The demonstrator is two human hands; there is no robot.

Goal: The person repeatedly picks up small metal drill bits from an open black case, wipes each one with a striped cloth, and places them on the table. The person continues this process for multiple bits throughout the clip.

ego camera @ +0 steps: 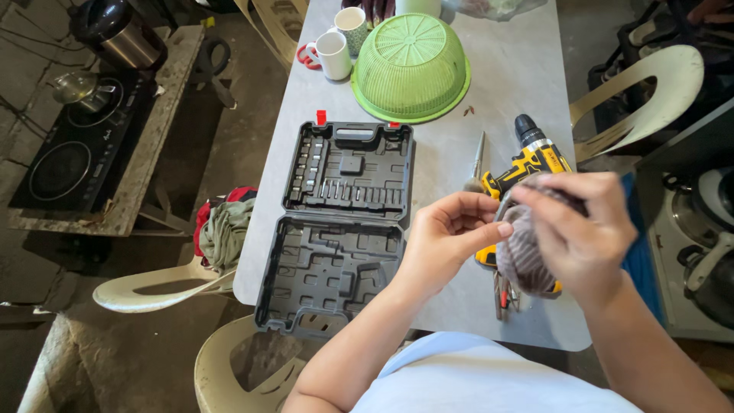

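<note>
Currently both hands work near table's (459,164) near right edge: right hand (582,229) clamps a grey ribbed cloth (524,256), left hand (447,233) pinches its edge. Yellow drill (527,164) lies just beyond, under cloth. Open tool case (336,222) at near left corner; green basket (411,65) upside-down toward far edge w/ mugs (336,46).

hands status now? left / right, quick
Left hand: closed, fingertips pinching the edge of the grey cloth.
Right hand: closed over the top of the same cloth, above the yellow drill.
</note>
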